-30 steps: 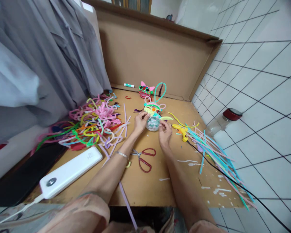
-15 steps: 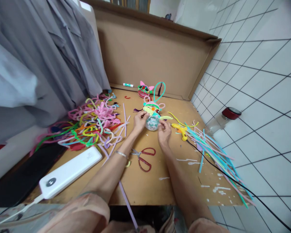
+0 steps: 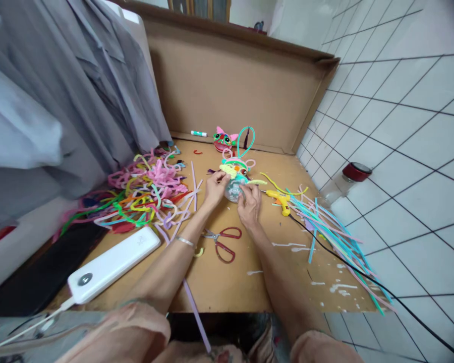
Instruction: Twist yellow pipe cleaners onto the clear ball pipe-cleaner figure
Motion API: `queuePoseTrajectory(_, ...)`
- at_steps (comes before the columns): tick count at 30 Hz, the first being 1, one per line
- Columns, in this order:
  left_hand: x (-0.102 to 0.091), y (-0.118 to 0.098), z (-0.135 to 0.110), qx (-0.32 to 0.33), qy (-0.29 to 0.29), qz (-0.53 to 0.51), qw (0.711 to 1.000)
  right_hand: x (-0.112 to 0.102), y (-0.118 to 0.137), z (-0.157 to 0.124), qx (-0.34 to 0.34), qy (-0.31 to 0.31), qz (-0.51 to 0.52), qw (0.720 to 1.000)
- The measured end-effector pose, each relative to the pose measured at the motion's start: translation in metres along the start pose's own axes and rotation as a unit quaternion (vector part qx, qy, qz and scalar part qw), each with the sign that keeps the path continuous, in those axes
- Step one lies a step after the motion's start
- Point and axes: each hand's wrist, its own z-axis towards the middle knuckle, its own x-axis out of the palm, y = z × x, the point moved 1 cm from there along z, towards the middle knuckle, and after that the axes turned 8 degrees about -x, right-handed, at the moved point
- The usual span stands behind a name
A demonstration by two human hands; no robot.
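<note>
Between my hands, a pipe-cleaner figure (image 3: 241, 172) with a round, clear lower part stands on the table. It has pink loops on top and yellow, teal and orange pieces on its front. My left hand (image 3: 216, 188) pinches its left side by the yellow piece. Over the right front of the clear part, my right hand (image 3: 249, 202) rests with bent fingers touching the surface; whether it grips anything small is hidden. Red-handled scissors (image 3: 226, 244) lie open just in front of my hands. Beside my right hand lies a yellow glue gun (image 3: 280, 199) with a black cord.
A tangled heap of coloured pipe cleaners (image 3: 147, 186) lies left, straight ones (image 3: 333, 239) right. A white power bank (image 3: 113, 264) sits front left. A finished-looking pink cat-eared figure (image 3: 223, 139) and a glue stick (image 3: 199, 133) are by the cardboard wall (image 3: 234, 85). A red-lidded jar (image 3: 348, 181) stands right.
My right hand has shifted left, from the figure's right edge onto the front of its clear part. My left hand stays at the yellow piece. The view has moved slightly.
</note>
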Motion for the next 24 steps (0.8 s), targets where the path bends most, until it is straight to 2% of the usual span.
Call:
queuePoseTrajectory(3, -0.007, -0.012, -0.012, 0.020, 0.018, 0.006, 1.000, 0.001, -0.001, -0.001, -0.008, -0.001, -0.013, 1.000)
queuePoseTrajectory(7, -0.017, -0.021, -0.033, -0.009, 0.053, 0.052, 0.997, -0.004, 0.003, 0.002, -0.004, -0.027, 0.028, 0.999)
queuePoseTrajectory(11, -0.023, -0.024, -0.052, 0.012, 0.099, 0.104, 0.989, -0.009, 0.012, 0.008, 0.028, -0.028, 0.172, 0.984)
queuePoseTrajectory(16, -0.025, -0.023, -0.062, 0.072, 0.120, 0.149, 0.979, -0.005, 0.020, 0.011, 0.127, 0.014, 0.319, 0.939)
queuePoseTrajectory(20, -0.026, -0.017, -0.062, 0.020, 0.104, 0.052, 0.993, -0.001, 0.024, 0.010, 0.216, -0.007, 0.394, 0.893)
queuePoseTrajectory(24, -0.024, -0.011, -0.062, -0.024, 0.089, -0.077, 0.993, 0.002, 0.028, 0.008, 0.244, -0.004, 0.426, 0.871)
